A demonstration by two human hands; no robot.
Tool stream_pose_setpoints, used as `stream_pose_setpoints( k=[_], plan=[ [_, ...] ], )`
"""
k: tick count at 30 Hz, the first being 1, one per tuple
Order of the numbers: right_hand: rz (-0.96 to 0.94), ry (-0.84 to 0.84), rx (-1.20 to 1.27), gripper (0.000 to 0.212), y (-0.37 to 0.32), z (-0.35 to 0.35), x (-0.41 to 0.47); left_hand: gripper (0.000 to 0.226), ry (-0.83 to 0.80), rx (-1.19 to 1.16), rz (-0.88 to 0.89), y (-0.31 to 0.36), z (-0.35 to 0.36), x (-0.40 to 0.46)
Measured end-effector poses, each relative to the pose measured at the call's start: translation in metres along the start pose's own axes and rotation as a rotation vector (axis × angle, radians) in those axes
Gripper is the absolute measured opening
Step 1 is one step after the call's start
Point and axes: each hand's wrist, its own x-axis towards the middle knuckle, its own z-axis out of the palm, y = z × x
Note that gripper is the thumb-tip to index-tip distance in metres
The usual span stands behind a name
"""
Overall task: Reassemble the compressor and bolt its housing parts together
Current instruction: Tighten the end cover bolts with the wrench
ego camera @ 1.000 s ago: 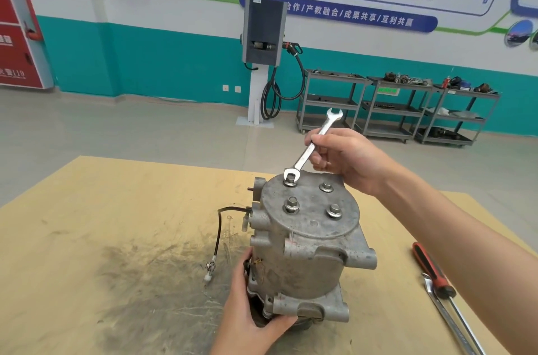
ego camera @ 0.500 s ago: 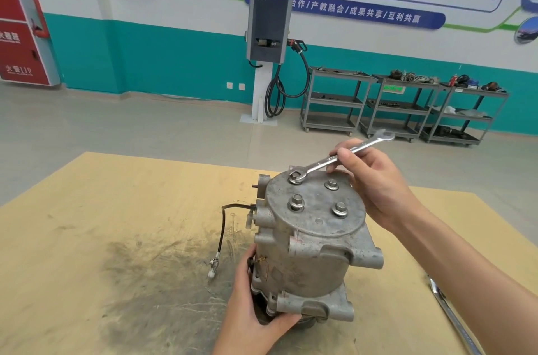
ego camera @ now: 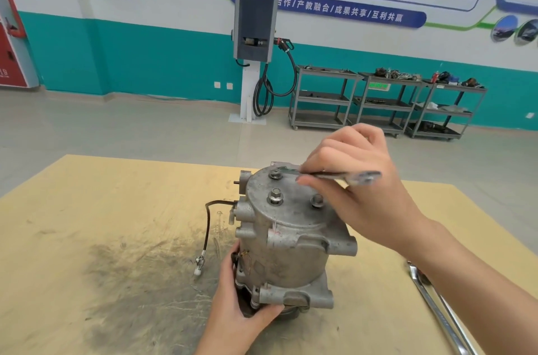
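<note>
A grey cast-metal compressor [ego camera: 288, 238] stands upright on the wooden table [ego camera: 87, 238]. Hex bolts sit in its round top cover: one at the far left [ego camera: 275, 174], one in the middle [ego camera: 275, 197], one partly behind my fingers [ego camera: 316, 201]. My right hand [ego camera: 358, 188] hovers over the cover's right side and grips a blurred steel wrench [ego camera: 346, 175] that lies almost level, its ring end by the far left bolt. My left hand [ego camera: 238, 305] clasps the compressor's base at the front left. A black wire with a white plug [ego camera: 199, 267] hangs from the housing's left side.
Long steel tools [ego camera: 436, 308] lie on the table at the right, beside my right forearm. A dark greasy patch covers the table left of the compressor. Beyond the table are open floor, a wall charger and grey shelf carts [ego camera: 378, 101].
My right hand has swung the wrench handle clockwise, from pointing up and away to pointing right and nearly level. The left hand and compressor have stayed put.
</note>
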Motion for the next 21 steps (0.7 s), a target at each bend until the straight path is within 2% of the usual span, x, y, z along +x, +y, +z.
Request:
stream_pose_setpoints(
  k=[4,6,7,10,12,14,16,19,21],
  plan=[
    [0.231,0.259,0.263,0.008,0.004,-0.027,-0.015,0.102,-0.005,-0.039,-0.015,-0.002,-0.001,0.002],
    [0.344,0.350,0.289,0.009,0.015,-0.040,-0.040,0.099,0.001,-0.040,-0.014,-0.004,0.000,0.003],
    [0.416,0.339,0.265,0.011,0.019,-0.043,-0.058,0.098,0.004,-0.046,-0.009,-0.005,0.000,0.003],
    [0.547,0.062,0.084,0.013,0.025,-0.038,-0.128,0.095,0.007,-0.054,-0.005,-0.007,0.001,0.003],
    [0.392,-0.174,-0.133,0.028,0.023,-0.028,-0.172,0.091,0.016,-0.058,-0.011,-0.009,0.001,0.004],
    [0.187,-0.328,-0.328,0.049,0.019,-0.017,-0.205,0.093,0.013,-0.055,-0.021,-0.011,0.000,0.005],
    [0.089,-0.421,-0.402,0.059,0.015,-0.011,-0.226,0.098,0.004,-0.051,-0.023,-0.013,-0.001,0.005],
    [0.069,-0.489,-0.438,0.061,0.011,-0.005,-0.234,0.107,-0.004,-0.028,-0.020,-0.013,-0.004,0.004],
    [0.050,-0.526,-0.468,0.065,0.010,-0.003,-0.231,0.104,-0.002,-0.015,-0.013,-0.014,-0.004,0.004]
  ],
)
